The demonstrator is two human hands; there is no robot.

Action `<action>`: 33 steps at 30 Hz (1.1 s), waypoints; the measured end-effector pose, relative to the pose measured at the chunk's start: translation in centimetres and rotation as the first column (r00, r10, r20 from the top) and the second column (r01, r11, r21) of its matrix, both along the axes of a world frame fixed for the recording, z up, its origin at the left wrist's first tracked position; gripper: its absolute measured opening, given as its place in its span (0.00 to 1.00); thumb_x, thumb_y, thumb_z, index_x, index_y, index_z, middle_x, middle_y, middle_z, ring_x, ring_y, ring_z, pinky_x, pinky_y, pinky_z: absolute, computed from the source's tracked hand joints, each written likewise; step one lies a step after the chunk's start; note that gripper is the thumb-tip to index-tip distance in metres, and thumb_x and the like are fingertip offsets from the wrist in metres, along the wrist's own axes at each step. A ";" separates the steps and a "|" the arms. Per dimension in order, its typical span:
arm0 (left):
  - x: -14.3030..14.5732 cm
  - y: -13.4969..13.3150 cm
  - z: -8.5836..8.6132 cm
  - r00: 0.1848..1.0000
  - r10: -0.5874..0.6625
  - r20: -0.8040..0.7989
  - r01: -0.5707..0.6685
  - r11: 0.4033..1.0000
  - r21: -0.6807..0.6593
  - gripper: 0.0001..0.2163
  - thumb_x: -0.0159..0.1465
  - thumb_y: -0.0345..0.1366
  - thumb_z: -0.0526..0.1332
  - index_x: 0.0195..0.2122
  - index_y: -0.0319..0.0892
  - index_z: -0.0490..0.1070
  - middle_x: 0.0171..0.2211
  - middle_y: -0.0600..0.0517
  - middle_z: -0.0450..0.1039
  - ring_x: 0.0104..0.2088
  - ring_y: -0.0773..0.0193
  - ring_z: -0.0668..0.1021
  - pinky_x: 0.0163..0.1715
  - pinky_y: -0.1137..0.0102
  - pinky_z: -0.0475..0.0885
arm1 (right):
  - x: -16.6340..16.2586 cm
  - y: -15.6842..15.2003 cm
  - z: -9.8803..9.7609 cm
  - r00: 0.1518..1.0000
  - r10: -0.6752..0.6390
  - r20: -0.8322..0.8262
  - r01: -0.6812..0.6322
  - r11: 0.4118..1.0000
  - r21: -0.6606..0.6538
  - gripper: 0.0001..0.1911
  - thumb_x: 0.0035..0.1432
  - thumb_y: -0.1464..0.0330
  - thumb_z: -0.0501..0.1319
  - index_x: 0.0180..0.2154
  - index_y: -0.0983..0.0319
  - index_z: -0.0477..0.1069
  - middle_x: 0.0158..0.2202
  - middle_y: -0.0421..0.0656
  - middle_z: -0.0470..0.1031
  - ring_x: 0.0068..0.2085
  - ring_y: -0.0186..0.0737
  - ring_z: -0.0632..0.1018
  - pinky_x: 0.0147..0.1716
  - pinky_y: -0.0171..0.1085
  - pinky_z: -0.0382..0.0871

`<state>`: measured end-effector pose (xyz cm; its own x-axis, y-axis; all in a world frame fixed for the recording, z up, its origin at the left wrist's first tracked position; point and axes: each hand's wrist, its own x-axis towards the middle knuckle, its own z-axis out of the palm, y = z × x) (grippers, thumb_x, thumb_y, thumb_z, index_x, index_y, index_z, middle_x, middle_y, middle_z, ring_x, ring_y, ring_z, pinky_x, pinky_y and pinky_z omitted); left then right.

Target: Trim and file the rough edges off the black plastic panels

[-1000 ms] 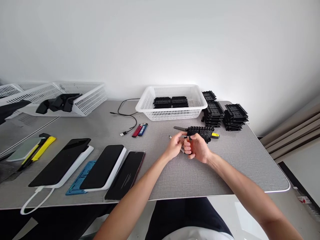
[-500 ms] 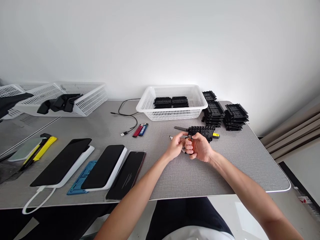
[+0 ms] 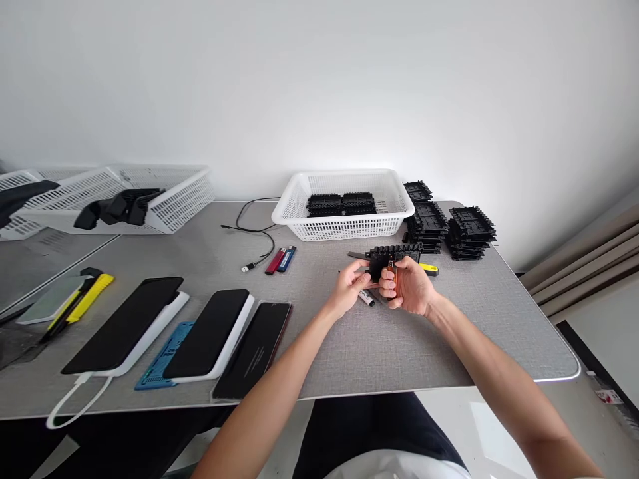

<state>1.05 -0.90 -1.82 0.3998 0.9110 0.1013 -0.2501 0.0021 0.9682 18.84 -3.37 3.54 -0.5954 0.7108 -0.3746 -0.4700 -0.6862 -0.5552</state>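
Note:
In my right hand (image 3: 415, 290) is an orange lighter (image 3: 393, 274), held upright with the thumb at its top; whether a flame burns I cannot tell. My left hand (image 3: 348, 290) pinches a black plastic slatted plate (image 3: 380, 259) at its near left edge. The plate is tilted up just behind the lighter, and the right hand partly hides it. Under and behind it lies a tool with a flat grey blade and a yellow handle end (image 3: 429, 270). A white marker (image 3: 367, 298) rests on the table just below my hands.
A white basket (image 3: 349, 229) holds similar black plates. Stacked plates (image 3: 426, 223) stand to its right, with another stack (image 3: 472, 229) beyond. Red (image 3: 275, 261) and blue (image 3: 286, 259) lighters lie left, near a black USB cable (image 3: 257, 229). Phones (image 3: 252, 349) and a yellow cutter (image 3: 90, 297) lie further left.
The black plate has been tilted up and brought nearer, with my left fingers now on its edge. My right hand and the lighter have shifted slightly right. More of the marker shows.

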 end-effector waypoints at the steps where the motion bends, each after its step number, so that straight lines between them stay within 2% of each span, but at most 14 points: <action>1: -0.1 0.1 0.0 1.000 0.004 0.011 -0.004 1.000 0.000 0.20 0.58 0.46 0.68 0.45 0.40 0.68 0.29 0.52 0.76 0.31 0.62 0.80 0.44 0.58 0.77 | 0.1 0.1 0.0 1.000 -0.004 -0.003 0.004 1.000 -0.007 0.10 0.50 0.60 0.51 0.27 0.59 0.52 0.22 0.36 0.50 0.22 0.31 0.54 0.18 0.29 0.41; 6: -0.3 0.2 0.4 0.998 0.027 0.052 -0.027 1.000 -0.006 0.20 0.57 0.45 0.68 0.44 0.38 0.67 0.34 0.48 0.79 0.36 0.57 0.82 0.46 0.55 0.77 | 1.1 0.3 0.3 0.999 -0.038 -0.031 0.037 0.999 -0.026 0.11 0.49 0.60 0.52 0.27 0.58 0.51 0.22 0.36 0.50 0.22 0.32 0.54 0.18 0.29 0.42; 10: -0.4 0.2 0.5 0.998 0.042 0.054 -0.041 0.999 -0.013 0.20 0.57 0.45 0.69 0.44 0.38 0.67 0.35 0.46 0.79 0.38 0.55 0.82 0.47 0.53 0.77 | 2.2 0.5 0.7 0.997 -0.065 -0.040 0.064 0.998 -0.024 0.12 0.49 0.61 0.54 0.27 0.58 0.51 0.22 0.36 0.50 0.23 0.32 0.54 0.18 0.29 0.42; 19: -0.8 0.5 0.4 0.997 0.062 0.046 -0.062 0.998 -0.016 0.19 0.58 0.44 0.68 0.45 0.39 0.68 0.35 0.47 0.79 0.36 0.56 0.83 0.50 0.53 0.75 | 3.9 0.8 1.2 0.993 -0.114 -0.043 0.113 0.993 -0.039 0.12 0.49 0.60 0.54 0.27 0.58 0.51 0.23 0.36 0.49 0.23 0.32 0.55 0.19 0.29 0.41; 28: -0.2 0.0 0.8 0.998 0.053 0.015 -0.054 0.998 0.021 0.20 0.58 0.46 0.68 0.45 0.38 0.68 0.34 0.47 0.79 0.38 0.56 0.82 0.47 0.55 0.77 | 2.7 0.7 0.7 0.998 -0.059 -0.015 0.058 0.998 -0.038 0.12 0.49 0.60 0.54 0.27 0.58 0.51 0.22 0.36 0.49 0.23 0.32 0.54 0.18 0.29 0.41; 33: 0.2 -0.2 0.6 0.999 0.029 -0.012 -0.029 0.999 0.044 0.21 0.58 0.48 0.67 0.45 0.39 0.68 0.34 0.48 0.78 0.36 0.58 0.82 0.44 0.58 0.78 | 1.4 0.4 0.3 1.000 0.002 0.030 0.000 0.999 -0.043 0.11 0.49 0.59 0.52 0.27 0.58 0.51 0.22 0.35 0.49 0.22 0.31 0.53 0.18 0.28 0.40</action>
<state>1.21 -1.07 -1.18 0.3748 0.9171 0.1360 -0.2371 -0.0471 0.9703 20.23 -2.94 3.88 -0.5841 0.6928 -0.4228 -0.4526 -0.7105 -0.5388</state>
